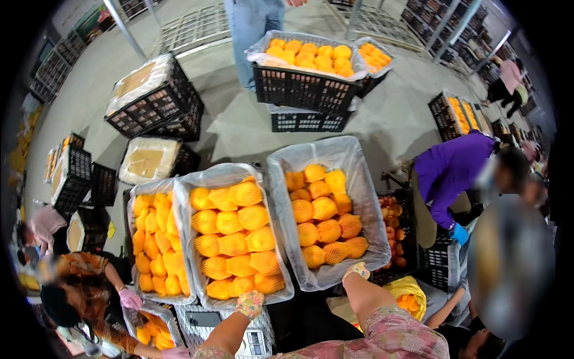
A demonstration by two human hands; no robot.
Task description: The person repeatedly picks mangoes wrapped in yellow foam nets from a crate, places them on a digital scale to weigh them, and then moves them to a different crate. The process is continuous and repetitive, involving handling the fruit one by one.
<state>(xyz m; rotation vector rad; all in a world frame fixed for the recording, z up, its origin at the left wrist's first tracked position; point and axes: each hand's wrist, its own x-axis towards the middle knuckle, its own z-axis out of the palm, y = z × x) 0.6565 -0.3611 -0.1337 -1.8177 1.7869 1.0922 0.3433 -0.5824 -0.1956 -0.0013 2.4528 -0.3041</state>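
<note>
Curling at near rims, your left fingers meet the middle crate, right fingers the right-hand lined crate, long axes pointing away; grip unclear.

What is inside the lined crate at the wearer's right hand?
Inside the lined crate, rows of orange net-wrapped fruit show within a translucent liner. Anything beneath the top layer is covered.

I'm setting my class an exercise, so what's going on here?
The person's floral-gloved left hand is at the near edge of a rectangular translucent-plastic-lined crate filled with rounded orange fruits in netted sleeves. The floral-gloved right hand is at the near rim of the plastic-lined crate alongside, where bare lining shows at the far end. Further right, a co-worker in a purple top has a blue-gloved hand near a black slatted plastic crate.
</note>
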